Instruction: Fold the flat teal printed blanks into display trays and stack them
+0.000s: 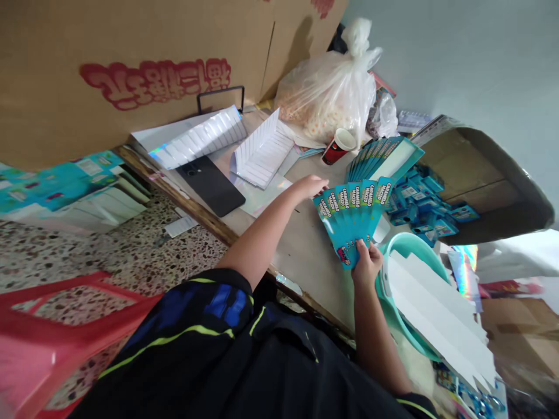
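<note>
A fan of teal printed cards (345,218), lettered "CARAMELO MACIZO", is spread in front of me above the table. My right hand (367,263) grips the fan at its lower end, thumb on top. At the upper left corner of the fan, my left hand (311,187) has its fingers curled together against the card edge; its fingertips are partly hidden. Just beyond lies another fanned stack of teal cards (384,160). A red paper cup (338,146) stands behind the hands.
A dark phone (212,186) and folded white sheets (264,151) lie left. At the back is a tied plastic bag (327,93). To the right, an open carton (471,174) holds small teal boxes (414,195); a mint-green basin (384,291) bears white card sheets (437,314). A red stool (56,331) stands lower left.
</note>
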The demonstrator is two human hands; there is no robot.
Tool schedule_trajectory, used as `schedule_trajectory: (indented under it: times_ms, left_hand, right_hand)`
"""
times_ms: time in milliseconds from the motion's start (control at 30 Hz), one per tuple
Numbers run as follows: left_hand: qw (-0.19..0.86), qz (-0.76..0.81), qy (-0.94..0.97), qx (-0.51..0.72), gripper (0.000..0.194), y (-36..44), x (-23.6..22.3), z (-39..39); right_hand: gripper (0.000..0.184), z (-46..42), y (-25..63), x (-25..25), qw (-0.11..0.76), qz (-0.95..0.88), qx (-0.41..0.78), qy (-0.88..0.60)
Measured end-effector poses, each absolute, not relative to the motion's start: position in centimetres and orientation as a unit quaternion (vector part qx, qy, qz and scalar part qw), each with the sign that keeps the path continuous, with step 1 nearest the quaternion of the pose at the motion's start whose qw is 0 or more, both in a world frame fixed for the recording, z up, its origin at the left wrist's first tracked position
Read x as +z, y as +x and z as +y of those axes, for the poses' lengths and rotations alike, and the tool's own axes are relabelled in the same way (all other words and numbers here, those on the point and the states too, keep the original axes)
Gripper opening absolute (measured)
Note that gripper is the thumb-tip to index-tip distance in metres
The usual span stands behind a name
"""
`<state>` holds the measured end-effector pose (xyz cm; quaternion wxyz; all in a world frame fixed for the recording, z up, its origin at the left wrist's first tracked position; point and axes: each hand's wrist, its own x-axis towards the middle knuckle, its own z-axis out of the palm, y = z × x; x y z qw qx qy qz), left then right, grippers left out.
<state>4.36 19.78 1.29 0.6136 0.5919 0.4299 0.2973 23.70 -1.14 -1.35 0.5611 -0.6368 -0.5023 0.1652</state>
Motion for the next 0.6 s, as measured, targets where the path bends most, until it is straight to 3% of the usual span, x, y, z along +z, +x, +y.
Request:
schedule_trajectory:
  times_ms: [233,600]
  left_hand:
    - [0.605,0.351,0.663,0.267,0.033,2.3,2.7,18.9]
    - [0.572,0.291,0.733,0.226,0.067,1.4,1.4,20.3]
  right_hand:
    - [0.046,-2.4,22.5,-1.9,0.608,-0.417,0.259,-0.624]
    - [0.043,-1.4,22.9,-1.9,0.649,-0.36,0.321,-0.588]
